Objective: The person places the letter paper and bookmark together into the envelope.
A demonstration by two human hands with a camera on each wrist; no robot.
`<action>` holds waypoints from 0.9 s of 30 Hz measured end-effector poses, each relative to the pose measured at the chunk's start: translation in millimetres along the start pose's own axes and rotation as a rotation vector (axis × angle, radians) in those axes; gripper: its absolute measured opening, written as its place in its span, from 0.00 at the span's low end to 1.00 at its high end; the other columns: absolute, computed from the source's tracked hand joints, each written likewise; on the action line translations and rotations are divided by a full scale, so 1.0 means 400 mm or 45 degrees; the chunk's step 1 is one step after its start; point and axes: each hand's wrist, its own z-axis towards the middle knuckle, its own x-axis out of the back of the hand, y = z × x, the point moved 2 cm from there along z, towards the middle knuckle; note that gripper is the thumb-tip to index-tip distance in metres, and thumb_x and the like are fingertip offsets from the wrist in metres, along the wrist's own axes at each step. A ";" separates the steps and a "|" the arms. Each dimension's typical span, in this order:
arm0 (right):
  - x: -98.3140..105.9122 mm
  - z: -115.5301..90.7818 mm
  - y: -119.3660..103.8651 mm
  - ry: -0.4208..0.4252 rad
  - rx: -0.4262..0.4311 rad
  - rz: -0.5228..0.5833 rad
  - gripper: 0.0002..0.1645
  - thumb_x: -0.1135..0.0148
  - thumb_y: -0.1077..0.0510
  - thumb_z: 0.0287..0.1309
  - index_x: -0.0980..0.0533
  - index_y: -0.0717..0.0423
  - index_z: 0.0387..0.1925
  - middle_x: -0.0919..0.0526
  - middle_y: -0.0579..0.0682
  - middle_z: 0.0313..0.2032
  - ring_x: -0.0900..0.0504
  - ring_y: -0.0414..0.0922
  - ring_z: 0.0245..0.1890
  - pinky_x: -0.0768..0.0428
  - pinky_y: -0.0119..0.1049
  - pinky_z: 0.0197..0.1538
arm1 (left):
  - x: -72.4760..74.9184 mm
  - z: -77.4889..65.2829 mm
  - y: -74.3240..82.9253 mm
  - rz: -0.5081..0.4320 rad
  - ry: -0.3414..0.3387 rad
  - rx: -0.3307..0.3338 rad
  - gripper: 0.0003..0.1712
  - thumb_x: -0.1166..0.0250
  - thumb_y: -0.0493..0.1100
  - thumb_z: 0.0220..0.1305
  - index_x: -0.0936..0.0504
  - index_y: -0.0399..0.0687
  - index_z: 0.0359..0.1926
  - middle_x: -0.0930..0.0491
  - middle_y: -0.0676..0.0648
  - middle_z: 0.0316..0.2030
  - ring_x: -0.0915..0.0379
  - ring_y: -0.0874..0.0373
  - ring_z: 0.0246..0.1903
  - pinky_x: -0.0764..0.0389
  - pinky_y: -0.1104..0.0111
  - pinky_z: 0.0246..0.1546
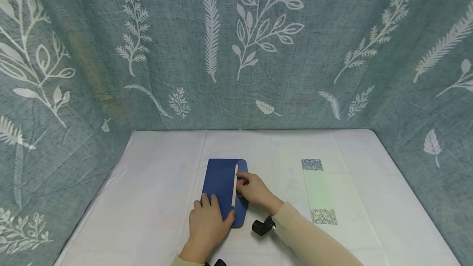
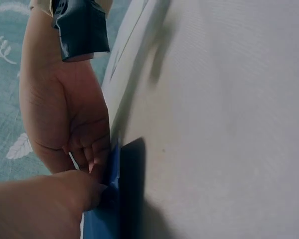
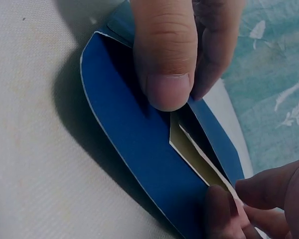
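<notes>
A blue paper envelope (image 1: 220,175) lies on the white table, its rounded flap (image 1: 242,212) opened out to the right. Along the fold runs a narrow cream strip (image 1: 234,195). My left hand (image 1: 207,221) rests on the envelope's near part, fingers spread and thumb by the strip's near end. My right hand (image 1: 255,190) pinches the strip between thumb and finger, about midway along it. In the right wrist view, part of the strip (image 3: 202,167) stands away from the blue paper, close to the left thumb (image 3: 167,74).
A pale green paper (image 1: 318,188) with patterned bands at both ends lies to the right on the white tablecloth (image 1: 162,184). A black wrist camera (image 1: 263,226) is by the right sleeve. Blue-green leaf-print curtain (image 1: 236,52) hangs behind and on both sides.
</notes>
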 end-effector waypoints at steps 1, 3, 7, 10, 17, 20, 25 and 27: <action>0.000 0.000 0.001 0.003 0.005 -0.009 0.27 0.45 0.64 0.64 0.32 0.67 0.63 0.21 0.47 0.31 0.20 0.40 0.25 0.23 0.34 0.31 | 0.000 0.000 0.001 -0.002 -0.008 0.005 0.47 0.38 0.67 0.56 0.25 0.26 0.56 0.30 0.22 0.55 0.33 0.27 0.50 0.27 0.42 0.42; 0.000 0.001 0.000 0.005 -0.001 -0.028 0.27 0.45 0.65 0.63 0.31 0.67 0.63 0.22 0.46 0.29 0.21 0.39 0.24 0.24 0.33 0.30 | 0.000 0.001 0.004 -0.008 -0.025 0.013 0.47 0.38 0.66 0.56 0.26 0.26 0.56 0.30 0.22 0.55 0.34 0.26 0.51 0.28 0.42 0.44; -0.001 0.003 0.000 0.004 -0.020 -0.047 0.27 0.45 0.66 0.61 0.31 0.67 0.63 0.23 0.46 0.25 0.22 0.39 0.22 0.26 0.33 0.28 | -0.005 0.001 0.008 -0.017 -0.045 0.025 0.47 0.37 0.66 0.56 0.26 0.26 0.57 0.31 0.22 0.55 0.34 0.26 0.52 0.30 0.41 0.46; -0.002 0.004 0.000 0.002 -0.037 -0.046 0.27 0.46 0.67 0.61 0.31 0.67 0.63 0.23 0.46 0.24 0.22 0.39 0.21 0.27 0.33 0.27 | -0.007 0.001 0.010 -0.014 -0.058 0.027 0.47 0.37 0.66 0.56 0.27 0.25 0.57 0.31 0.22 0.55 0.35 0.26 0.52 0.30 0.41 0.46; 0.004 -0.006 -0.004 0.024 -0.026 -0.002 0.29 0.44 0.64 0.63 0.32 0.65 0.65 0.22 0.47 0.27 0.21 0.40 0.22 0.24 0.33 0.27 | -0.011 0.005 0.011 0.034 -0.037 0.004 0.47 0.36 0.66 0.55 0.26 0.25 0.55 0.30 0.21 0.54 0.33 0.27 0.50 0.25 0.45 0.42; 0.019 -0.023 -0.009 0.032 -0.002 0.024 0.31 0.40 0.58 0.64 0.33 0.61 0.66 0.20 0.49 0.35 0.19 0.41 0.27 0.22 0.35 0.30 | -0.012 0.005 0.011 0.035 -0.037 0.010 0.47 0.36 0.66 0.55 0.26 0.25 0.55 0.30 0.21 0.54 0.33 0.27 0.50 0.24 0.45 0.40; 0.072 -0.058 -0.003 0.081 0.007 0.023 0.36 0.37 0.46 0.62 0.33 0.54 0.67 0.20 0.51 0.46 0.18 0.46 0.42 0.20 0.38 0.36 | -0.011 0.004 0.010 0.042 -0.017 0.008 0.48 0.36 0.67 0.54 0.26 0.24 0.55 0.30 0.21 0.54 0.32 0.26 0.49 0.23 0.45 0.38; 0.097 -0.070 0.003 0.115 -0.010 0.013 0.38 0.35 0.42 0.59 0.33 0.52 0.67 0.20 0.52 0.47 0.19 0.48 0.45 0.20 0.40 0.37 | -0.009 0.003 0.009 0.045 -0.005 0.004 0.49 0.36 0.67 0.54 0.26 0.23 0.55 0.30 0.20 0.53 0.32 0.27 0.49 0.23 0.46 0.38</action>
